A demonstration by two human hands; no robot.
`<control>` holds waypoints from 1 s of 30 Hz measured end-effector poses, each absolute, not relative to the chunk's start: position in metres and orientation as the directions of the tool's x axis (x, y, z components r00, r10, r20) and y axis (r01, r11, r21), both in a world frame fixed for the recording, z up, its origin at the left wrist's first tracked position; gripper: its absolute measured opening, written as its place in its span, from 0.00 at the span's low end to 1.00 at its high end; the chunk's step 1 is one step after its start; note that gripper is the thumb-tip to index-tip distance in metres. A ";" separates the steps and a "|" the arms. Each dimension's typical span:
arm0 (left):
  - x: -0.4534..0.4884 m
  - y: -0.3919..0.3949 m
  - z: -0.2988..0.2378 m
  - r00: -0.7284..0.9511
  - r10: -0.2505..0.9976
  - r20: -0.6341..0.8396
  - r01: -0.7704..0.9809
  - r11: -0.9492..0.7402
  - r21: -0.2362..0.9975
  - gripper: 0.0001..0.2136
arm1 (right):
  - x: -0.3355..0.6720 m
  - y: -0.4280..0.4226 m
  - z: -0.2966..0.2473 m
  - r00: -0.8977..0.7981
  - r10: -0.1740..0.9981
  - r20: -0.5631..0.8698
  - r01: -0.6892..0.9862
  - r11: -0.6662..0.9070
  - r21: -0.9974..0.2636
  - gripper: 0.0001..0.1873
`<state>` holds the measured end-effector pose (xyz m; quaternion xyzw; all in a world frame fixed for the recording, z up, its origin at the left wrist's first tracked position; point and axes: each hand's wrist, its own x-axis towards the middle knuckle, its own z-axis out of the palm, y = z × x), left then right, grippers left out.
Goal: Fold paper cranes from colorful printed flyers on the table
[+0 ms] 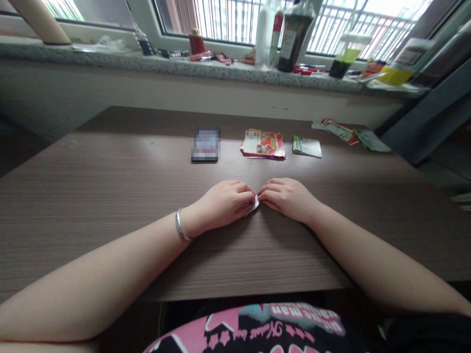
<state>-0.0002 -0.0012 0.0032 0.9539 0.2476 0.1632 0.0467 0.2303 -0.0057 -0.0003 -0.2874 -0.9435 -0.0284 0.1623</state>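
Note:
Between my fingers, low over the middle of the table, is a small piece of whitish paper (253,205), mostly hidden by the hands. My left hand (230,202), with a silver bangle at the wrist, is closed on its left side. From the right, the fingertips of my right hand (285,197) pinch its upper end. Beyond the hands lies a stack of red and white printed leaflets (263,144). To its right sits a smaller pile of green and white papers (307,146).
A phone-like device (205,145) with a blurred screen lies left of the leaflets. Loose green and red packets (340,131) spread at the table's back right. The stone windowsill (221,71) carries bottles, a dark container (294,39) and cups of coloured liquid. The table (110,176) ends close to my body.

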 end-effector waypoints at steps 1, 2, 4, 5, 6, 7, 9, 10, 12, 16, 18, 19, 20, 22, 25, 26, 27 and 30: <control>-0.001 -0.001 0.004 0.824 0.493 0.278 0.455 -0.869 0.194 0.11 | 0.230 -0.006 -0.001 -0.778 0.537 0.326 0.557 0.830 -0.037 0.12; -0.001 -0.002 0.006 0.826 0.498 0.263 0.452 -0.865 0.218 0.11 | 0.230 -0.006 -0.001 -0.774 0.540 0.331 0.562 0.827 -0.034 0.11; -0.003 -0.002 0.008 0.834 0.505 0.225 0.452 -0.857 0.249 0.13 | 0.229 -0.005 -0.002 -0.767 0.543 0.342 0.571 0.821 -0.022 0.11; -0.003 -0.002 0.009 0.838 0.505 0.208 0.453 -0.855 0.252 0.15 | 0.229 -0.005 -0.003 -0.765 0.543 0.345 0.575 0.818 -0.014 0.10; -0.003 -0.002 0.009 0.841 0.505 0.195 0.457 -0.855 0.246 0.17 | 0.229 -0.005 -0.003 -0.765 0.543 0.346 0.577 0.816 -0.006 0.10; -0.004 -0.002 0.009 0.844 0.504 0.186 0.459 -0.856 0.237 0.19 | 0.229 -0.005 -0.003 -0.766 0.544 0.344 0.580 0.815 0.003 0.10; -0.004 -0.002 0.009 0.846 0.502 0.179 0.465 -0.859 0.212 0.21 | 0.229 -0.006 -0.003 -0.767 0.545 0.337 0.587 0.809 0.025 0.10; -0.004 -0.002 0.009 0.846 0.503 0.179 0.468 -0.860 0.202 0.21 | 0.229 -0.006 -0.003 -0.767 0.548 0.335 0.592 0.805 0.037 0.10; -0.004 -0.003 0.008 0.847 0.501 0.177 0.471 -0.862 0.187 0.20 | 0.228 -0.006 -0.003 -0.759 0.558 0.335 0.605 0.795 0.046 0.10; -0.003 -0.002 0.007 0.841 0.508 0.188 0.476 -0.859 0.189 0.22 | 0.226 -0.006 -0.004 -0.704 0.607 0.368 0.643 0.765 -0.030 0.07; -0.001 -0.002 0.006 0.825 0.526 0.208 0.488 -0.848 0.208 0.20 | 0.225 -0.007 -0.005 -0.657 0.647 0.386 0.667 0.738 -0.102 0.05; -0.001 -0.002 0.006 0.817 0.534 0.216 0.492 -0.842 0.221 0.18 | 0.225 -0.007 -0.006 -0.630 0.671 0.392 0.679 0.720 -0.141 0.05; 0.000 -0.001 0.006 0.809 0.543 0.224 0.496 -0.836 0.235 0.17 | 0.224 -0.008 -0.006 -0.599 0.696 0.397 0.693 0.699 -0.179 0.04; 0.000 -0.002 0.005 0.792 0.563 0.237 0.503 -0.821 0.271 0.15 | 0.223 -0.010 -0.008 -0.535 0.744 0.399 0.721 0.649 -0.242 0.03; 0.001 -0.003 0.003 0.765 0.588 0.262 0.503 -0.800 0.326 0.13 | 0.221 -0.012 -0.009 -0.476 0.792 0.383 0.748 0.593 -0.297 0.02; 0.001 -0.003 0.002 0.757 0.592 0.276 0.501 -0.798 0.336 0.12 | 0.221 -0.013 -0.009 -0.465 0.803 0.374 0.752 0.581 -0.311 0.02; 0.000 -0.003 0.001 0.750 0.593 0.292 0.498 -0.798 0.340 0.12 | 0.220 -0.013 -0.008 -0.458 0.811 0.364 0.754 0.571 -0.324 0.02; 0.000 -0.001 -0.002 0.724 0.599 0.341 0.504 -0.798 0.331 0.10 | 0.219 -0.014 -0.007 -0.455 0.826 0.333 0.748 0.557 -0.360 0.03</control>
